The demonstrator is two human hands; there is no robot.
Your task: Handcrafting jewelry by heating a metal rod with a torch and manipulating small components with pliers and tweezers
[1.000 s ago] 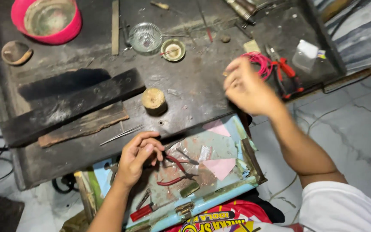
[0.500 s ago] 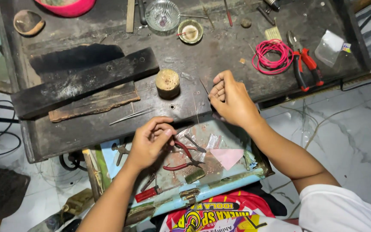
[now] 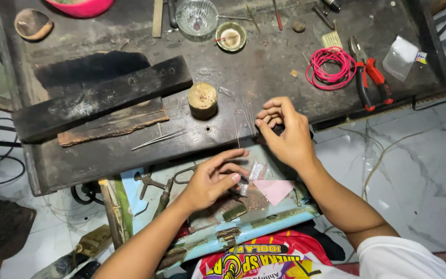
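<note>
My left hand (image 3: 212, 178) lies over the light blue metal drawer (image 3: 264, 223) below the bench, fingers spread. Its fingertips rest by a small clear bag (image 3: 258, 170) and a pink paper (image 3: 275, 190). At the bench's front edge is my right hand (image 3: 285, 132), with its fingers curled. Its fingertips touch a bunch of thin metal wires (image 3: 246, 111) lying on the dark bench (image 3: 264, 77). Whether it pinches them is not clear. A short wooden cylinder (image 3: 202, 99) stands just left of the wires.
Tweezers (image 3: 158, 139) and a dark wooden beam (image 3: 104, 95) lie on the bench's left. A pink wire coil (image 3: 330, 67), red-handled pliers (image 3: 370, 77) and a plastic bag (image 3: 401, 57) lie right. A glass bowl (image 3: 196, 15) and small dish (image 3: 231, 36) stand at the back.
My right hand came back from the pink wire coil to the bench's front edge by the thin wires. My left hand uncurled and spread over the drawer.
</note>
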